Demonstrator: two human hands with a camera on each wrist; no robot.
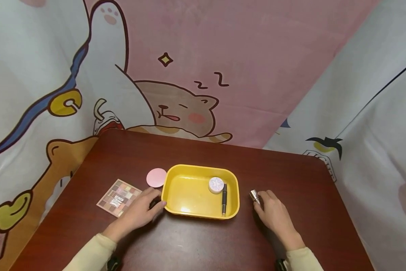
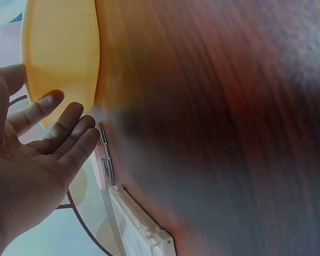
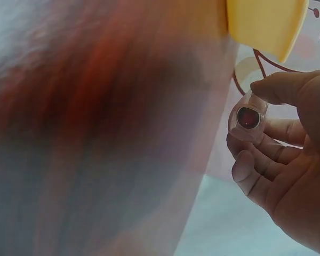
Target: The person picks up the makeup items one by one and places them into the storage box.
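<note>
A small, shiny silver-and-clear cosmetic tube [image 1: 254,196] is held in the right hand [image 1: 275,210], right of centre in the head view, just beside a yellow, rounded-rectangular plastic tray [image 1: 189,195]. It is pinched between thumb and fingers, the hand being only partly closed.

The tube is judged light and stiff; its smooth casing may prove slippery, and its clear part could crack if dropped. It is best taken by its sides, thumb opposed to fingers, with no hard squeeze needed. The tray is judged light and slightly flexible, best gripped by the rim at its two ends.

At the tray's left end, near the centre of the frame, the left hand [image 1: 140,209] is held loosely open, fingers gently bent, with nothing gripped. Its thumb is placed at the rim; whether contact is made cannot be told.

In the right wrist view, the tube is seen nearly end-on: a dark red disc is ringed by a metallic-looking band and surrounded by clear casing. The tray's floor is glossy and marked by glare. At its right side a pale round container with a star pattern [image 1: 216,185] and a slim black stick [image 1: 224,199] are held, close together.
</note>
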